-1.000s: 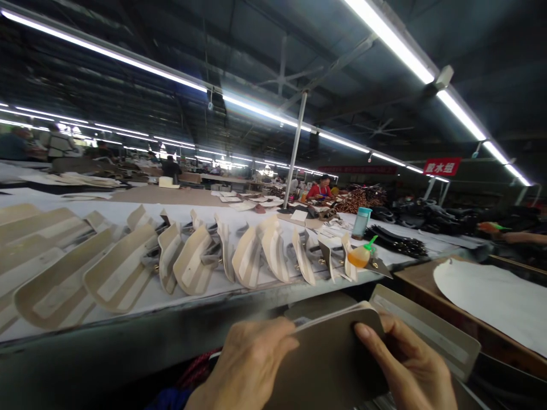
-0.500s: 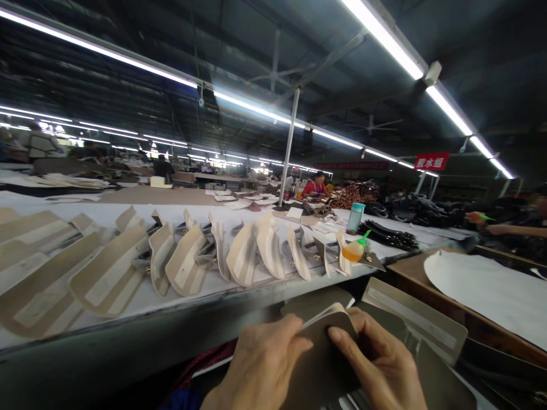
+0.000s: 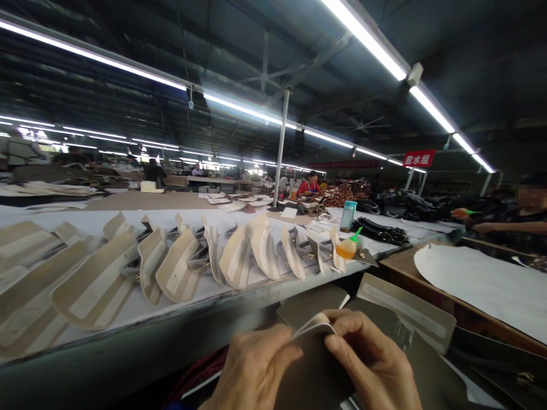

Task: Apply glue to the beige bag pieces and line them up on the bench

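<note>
Low in front of me, both hands pinch the upper edge of a grey-brown leather-like panel [image 3: 311, 370] with a pale lining. My left hand [image 3: 258, 364] grips its left edge between thumb and fingers. On the right corner, my right hand [image 3: 371, 359] presses with thumb and forefinger, the edges of two layers showing between the hands. Behind them lie more dark panels [image 3: 299, 304] and a beige panel [image 3: 405, 310] with a pale strip. The lower part of the held panel runs out of view.
A row of curved beige pieces [image 3: 179, 270] stands along the white-covered table [image 3: 265, 290]. At its right end are an orange glue bottle [image 3: 347, 249] with a green nozzle and a blue-lidded bottle [image 3: 348, 215]. A co-worker's arm [image 3: 491, 226] reaches in from the right.
The view has turned slightly right, so the scene sits further left. My right fingers have shifted on the panel's corner, and its top edge tilts more. Both hands keep their hold.
</note>
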The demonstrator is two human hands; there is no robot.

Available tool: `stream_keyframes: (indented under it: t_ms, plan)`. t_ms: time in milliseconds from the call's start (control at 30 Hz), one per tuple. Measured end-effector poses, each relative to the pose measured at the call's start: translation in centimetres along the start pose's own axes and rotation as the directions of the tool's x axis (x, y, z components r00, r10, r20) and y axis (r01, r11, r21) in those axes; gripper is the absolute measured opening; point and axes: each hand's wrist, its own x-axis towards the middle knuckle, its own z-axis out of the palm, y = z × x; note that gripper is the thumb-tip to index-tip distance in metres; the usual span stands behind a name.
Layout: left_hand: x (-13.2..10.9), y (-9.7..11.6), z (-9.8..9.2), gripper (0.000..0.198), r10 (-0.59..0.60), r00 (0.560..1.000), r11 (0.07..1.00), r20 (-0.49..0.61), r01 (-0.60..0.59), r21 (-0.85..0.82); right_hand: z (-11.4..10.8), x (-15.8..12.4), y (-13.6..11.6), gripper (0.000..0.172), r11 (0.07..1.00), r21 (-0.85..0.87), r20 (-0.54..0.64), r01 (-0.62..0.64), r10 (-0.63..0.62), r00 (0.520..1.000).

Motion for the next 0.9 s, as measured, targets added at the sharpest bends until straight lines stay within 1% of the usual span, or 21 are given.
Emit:
stream_keyframes:
  t_ms: [67, 133, 267, 400, 533, 667, 733, 833, 900]
  plan:
    - [0.04, 0.12, -0.04, 0.027, 0.056, 0.998, 0.998, 0.007, -0.056, 0.002, 0.02, -0.11, -0.24, 0.028, 1.0, -0.001, -0.019, 0.01, -0.01, 1.0]
    - [0.09, 0.22, -0.06, 0.028, 0.101, 0.995, 0.995, 0.017, -0.101, 0.009, -0.11, -0.15, -0.38, 0.031, 1.0, -0.007, -0.009, 0.014, -0.014, 1.0]
    - [0.22, 0.39, -0.18, 0.032, 0.194, 0.981, 0.979, -0.009, -0.193, 0.063, -0.36, -0.22, -0.54, 0.032, 1.0, 0.017, 0.015, -0.011, 0.011, 1.0]
    - [0.44, 0.75, -0.55, 0.037, 0.233, 0.973, 0.966, 0.008, -0.232, 0.116, -0.32, -0.35, -0.67, 0.033, 1.0, 0.018, -0.001, -0.011, 0.011, 1.0]
    - [0.42, 0.91, -0.7, 0.037, 0.273, 0.962, 0.955, -0.018, -0.269, 0.122, -0.21, -0.45, -0.76, 0.034, 1.0, -0.002, -0.013, 0.008, -0.008, 1.0]
    - [0.17, 0.6, -0.53, 0.041, 0.283, 0.959, 0.952, -0.01, -0.279, 0.127, 0.01, -0.51, -0.64, 0.033, 0.998, -0.034, -0.029, 0.044, -0.045, 0.999]
    - [0.14, 0.44, -0.49, 0.042, 0.266, 0.964, 0.957, -0.002, -0.264, 0.117, 0.14, -0.53, -0.44, 0.032, 0.994, -0.067, -0.037, 0.087, -0.09, 0.995]
    - [0.18, 0.34, -0.39, 0.04, 0.166, 0.986, 0.978, 0.033, -0.169, 0.119, 0.23, -0.52, -0.04, 0.028, 0.969, -0.16, -0.057, 0.186, -0.197, 0.979]
    - [0.14, 0.32, -0.14, 0.031, 0.08, 0.994, 0.988, 0.068, -0.088, 0.129, 0.19, -0.51, 0.22, 0.025, 0.938, -0.229, -0.025, 0.26, -0.273, 0.962]
